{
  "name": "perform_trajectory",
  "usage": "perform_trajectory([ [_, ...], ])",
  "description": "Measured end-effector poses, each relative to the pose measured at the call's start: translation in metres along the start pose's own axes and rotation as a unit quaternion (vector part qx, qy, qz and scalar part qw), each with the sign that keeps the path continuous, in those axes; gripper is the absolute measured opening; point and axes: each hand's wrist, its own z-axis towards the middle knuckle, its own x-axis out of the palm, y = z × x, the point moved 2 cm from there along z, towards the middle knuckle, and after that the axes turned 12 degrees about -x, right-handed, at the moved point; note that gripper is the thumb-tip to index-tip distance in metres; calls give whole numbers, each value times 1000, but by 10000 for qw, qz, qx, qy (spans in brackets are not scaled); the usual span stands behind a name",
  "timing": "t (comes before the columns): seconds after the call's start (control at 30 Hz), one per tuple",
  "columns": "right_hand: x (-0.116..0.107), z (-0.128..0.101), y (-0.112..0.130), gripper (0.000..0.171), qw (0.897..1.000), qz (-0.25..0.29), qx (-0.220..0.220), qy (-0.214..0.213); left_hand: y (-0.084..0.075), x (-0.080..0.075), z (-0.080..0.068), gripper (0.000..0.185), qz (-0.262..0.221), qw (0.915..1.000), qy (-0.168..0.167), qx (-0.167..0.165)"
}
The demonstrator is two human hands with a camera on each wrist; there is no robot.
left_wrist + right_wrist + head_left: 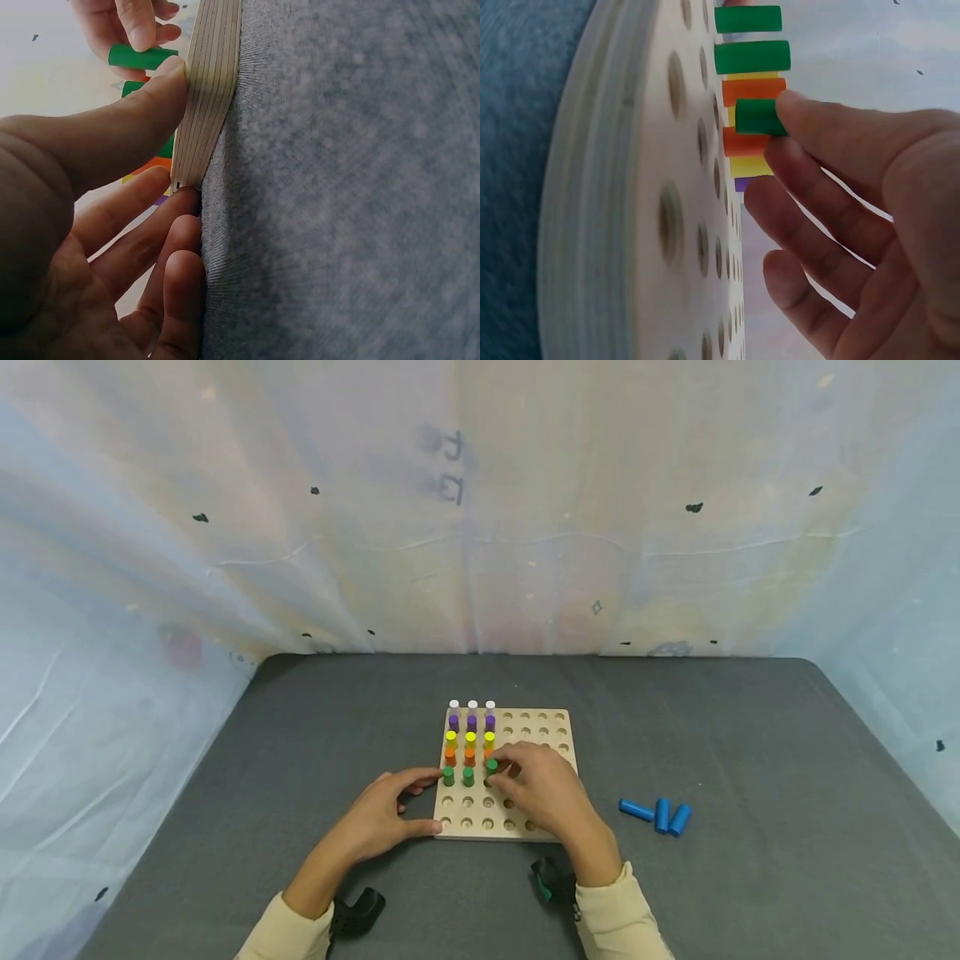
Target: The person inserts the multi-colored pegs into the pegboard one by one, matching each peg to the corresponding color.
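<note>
A pale wooden pegboard (498,832) lies on the table. My right hand (543,785) pinches a green peg (757,117) between thumb and fingertips, over the third column; in the right wrist view its lower end looks slightly off the board. Two green pegs (468,777) stand upright to its left in the same row. My left hand (382,817) rests against the board's left edge, thumb near the front corner and fingers farther back, loosely extended. Behind the green row stand orange pegs (469,757), yellow pegs (470,740), purple pegs (472,723) and white pegs (472,706).
Three blue pegs (662,816) lie loose on the grey table (750,752), right of the board. Bare holes show in the board's front rows and right columns. A pale sheet (525,510) hangs behind the table and at both sides.
</note>
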Motion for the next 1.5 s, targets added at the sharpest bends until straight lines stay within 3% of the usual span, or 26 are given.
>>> perform_trajectory([
  [0.47, 9, 2, -1, 17, 9979, -522, -184, 341, -1, -2, -2, 67, -4, 9999, -17, -125],
  [0.7, 10, 3, 1, 18, 9984, -424, -168, 320, 0, -4, -4, 66, 30, 9998, -40, -169],
  [0.9, 2, -2, -2, 23, 9993, -204, 136, 295, 0, -1, -3, 67, -87, 10000, -7, -23],
  [1.17, -33, -43, -17, 22, 9992, -115, 365, 75, 5, 1, -5, 67, -153, 9999, -25, -44],
  [1.5, -86, -108, -85, 34, 9975, -429, 500, -265, 0, -2, -1, 67, -18, 9998, -13, 194],
])
